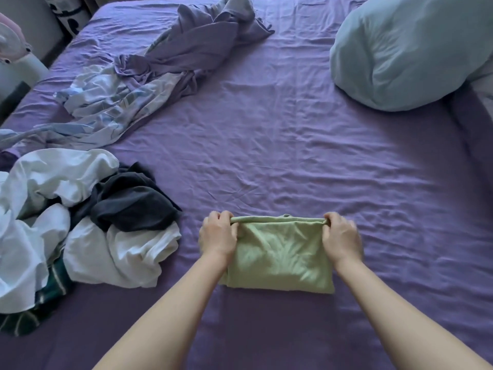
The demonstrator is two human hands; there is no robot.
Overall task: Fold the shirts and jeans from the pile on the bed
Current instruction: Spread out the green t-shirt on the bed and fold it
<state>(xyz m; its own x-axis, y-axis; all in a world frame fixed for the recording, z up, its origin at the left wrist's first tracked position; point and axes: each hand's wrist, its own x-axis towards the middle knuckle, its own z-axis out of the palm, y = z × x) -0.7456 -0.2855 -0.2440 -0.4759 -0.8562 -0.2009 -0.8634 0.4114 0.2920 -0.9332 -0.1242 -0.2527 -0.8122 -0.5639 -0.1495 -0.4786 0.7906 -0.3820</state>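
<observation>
A light green shirt (pixel 280 257) lies folded into a small rectangle on the purple bed sheet (pixel 293 156), near the front edge. My left hand (pixel 217 236) pinches its far left corner and my right hand (pixel 341 236) pinches its far right corner, so the far edge is stretched between them. To the left sits the pile of unfolded clothes (pixel 66 222): white garments, a dark navy one (pixel 128 204) on top, and a dark green striped piece (pixel 40 303) underneath.
A crumpled purple and pale patterned blanket (pixel 149 76) trails across the far left of the bed. A pale blue pillow (pixel 405 52) rests at the far right. A white fan or appliance (pixel 16 57) stands beyond the left edge.
</observation>
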